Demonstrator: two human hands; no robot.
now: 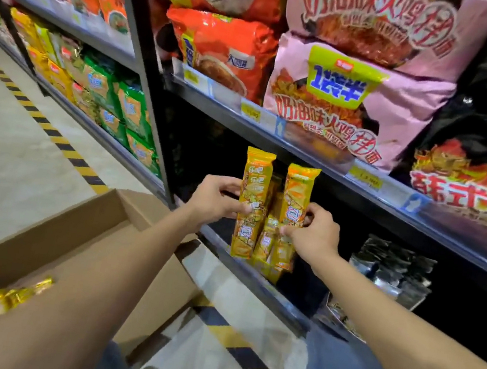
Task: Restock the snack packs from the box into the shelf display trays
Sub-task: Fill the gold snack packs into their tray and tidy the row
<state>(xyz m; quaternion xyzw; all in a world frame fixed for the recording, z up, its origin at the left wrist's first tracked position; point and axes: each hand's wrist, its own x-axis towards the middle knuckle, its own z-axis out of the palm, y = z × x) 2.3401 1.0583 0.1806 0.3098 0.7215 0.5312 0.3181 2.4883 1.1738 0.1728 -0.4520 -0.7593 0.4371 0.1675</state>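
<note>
Gripping a tall, slim orange-yellow snack pack (252, 205) upright in the left hand (217, 201), fingers curled round its left edge and thumb across the front. Pinching a second matching pack (295, 206) at its right edge with the right hand (316, 233), likewise upright. Holding both up and to the right of the cardboard box (60, 231), in front of a dark shelf bay (208, 152), with more matching packs (268, 240) bunched between and behind them; cannot tell whether those are held or already standing in a tray. Showing crimped top seals, chip pictures, a small white-and-blue logo, and the characters 乐吧 on the left pack. Seeing further gold packs (13, 297) lying inside the box. Higher above the box, reading 1袋半 and 奶油味火鸡拌面 on pink noodle bags (355, 106); finding the yellow price tags (250, 114) too blurred to read.
</note>
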